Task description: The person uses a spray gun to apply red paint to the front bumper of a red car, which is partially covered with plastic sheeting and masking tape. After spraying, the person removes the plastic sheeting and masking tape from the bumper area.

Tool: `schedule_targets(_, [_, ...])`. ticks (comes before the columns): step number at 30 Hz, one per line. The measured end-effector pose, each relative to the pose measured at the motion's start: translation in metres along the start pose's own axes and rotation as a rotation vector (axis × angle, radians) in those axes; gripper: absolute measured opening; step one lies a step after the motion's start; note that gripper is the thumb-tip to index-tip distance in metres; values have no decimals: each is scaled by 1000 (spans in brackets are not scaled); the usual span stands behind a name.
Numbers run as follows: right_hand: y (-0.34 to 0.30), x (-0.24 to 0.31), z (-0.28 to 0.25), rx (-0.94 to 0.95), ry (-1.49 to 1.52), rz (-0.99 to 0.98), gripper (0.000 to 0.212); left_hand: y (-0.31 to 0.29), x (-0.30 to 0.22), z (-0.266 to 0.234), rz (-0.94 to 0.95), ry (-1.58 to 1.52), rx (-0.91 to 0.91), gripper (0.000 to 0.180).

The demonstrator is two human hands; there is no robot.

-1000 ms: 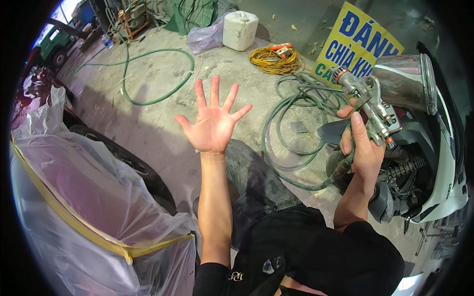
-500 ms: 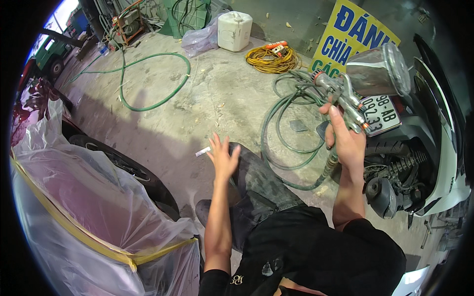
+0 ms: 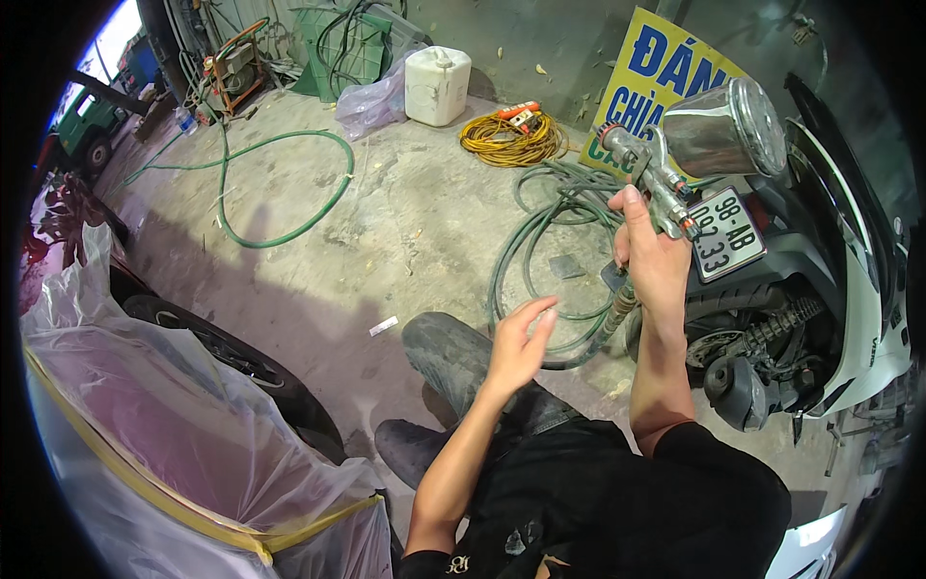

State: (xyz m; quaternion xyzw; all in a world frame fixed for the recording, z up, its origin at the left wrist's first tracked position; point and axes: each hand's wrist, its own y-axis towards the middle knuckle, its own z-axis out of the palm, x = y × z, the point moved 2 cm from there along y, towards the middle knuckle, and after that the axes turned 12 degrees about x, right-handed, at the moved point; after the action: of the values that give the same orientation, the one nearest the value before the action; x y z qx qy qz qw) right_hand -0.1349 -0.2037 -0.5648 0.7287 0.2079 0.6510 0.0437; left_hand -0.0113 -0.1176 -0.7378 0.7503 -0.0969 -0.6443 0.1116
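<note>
floor [image 3: 415, 241]: motorbike [image 3: 849, 372] stands at right edge, hose [image 3: 496, 289] looped beside it. spray gun [image 3: 687, 145] raised near the motorbike, right hand [image 3: 658, 261] grasping it; left hand [image 3: 519, 352] empty, half-curled. a snagged hose could jerk the gun into the motorbike.

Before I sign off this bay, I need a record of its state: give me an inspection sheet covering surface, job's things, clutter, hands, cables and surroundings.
Surface: grey, stained floor.
Job's things: spray gun, its metal cup attached.
Clutter: white jug, plastic bag and small pale strip on the floor.
Hands: right hand grips the spray gun; left hand looks empty, thumb and fingers apart.
Cables: yellow cord coiled; green hose looped at left; hose coil near the right hand.
Surroundings: plastic sheet at left; motorbike and yellow sign at right.
</note>
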Motion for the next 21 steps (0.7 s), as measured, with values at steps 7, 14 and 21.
schedule_targets(7, [-13,37,0,68,88,-74,26,71,-95,8,222,-500,52,41])
schedule_targets(14, [-50,49,-6,269,119,-26,28,163,-163,-127,351,-430,139,92])
schedule_targets(21, [-54,45,-6,333,167,-5,30,166,-175,-118,310,-419,347,102])
